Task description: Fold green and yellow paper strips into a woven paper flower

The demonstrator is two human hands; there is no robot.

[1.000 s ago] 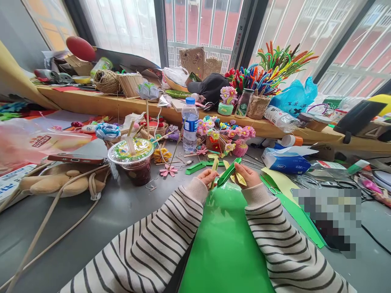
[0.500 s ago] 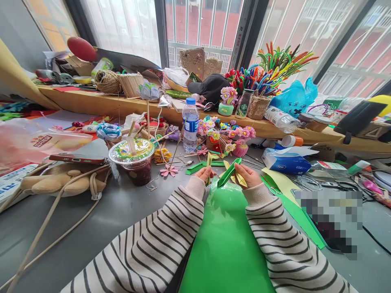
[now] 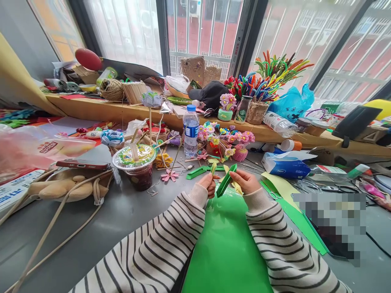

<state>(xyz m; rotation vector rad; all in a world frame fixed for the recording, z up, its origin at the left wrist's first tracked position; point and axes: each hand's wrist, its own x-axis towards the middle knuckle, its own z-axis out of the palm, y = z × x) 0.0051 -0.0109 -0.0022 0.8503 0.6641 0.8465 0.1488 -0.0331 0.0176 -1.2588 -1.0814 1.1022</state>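
My left hand (image 3: 207,185) is closed around a narrow folded yellow paper strip (image 3: 213,167) that sticks up from the fingers. In my right hand (image 3: 246,181) a folded green paper leaf (image 3: 226,181) is pinched, its pointed end tilted down to the left. Yellow folded paper (image 3: 237,187) shows behind and below the right fingers; how it is held is partly hidden. Both hands are above the far end of a glossy green sheet (image 3: 227,244). More folded green paper strips (image 3: 196,172) lie on the table just beyond the hands.
On the left stand a lidded drink cup (image 3: 137,173) and a bag with a phone (image 3: 82,164) on top. A water bottle (image 3: 191,132) and crafted flowers (image 3: 226,138) are beyond. Right of my hands are a tissue pack (image 3: 285,165), scissors (image 3: 275,195) and green paper (image 3: 302,224).
My left hand has turned, its fingers now curled around the yellow strip. The green leaf in my right hand tilts more steeply. The whole view has shifted slightly.
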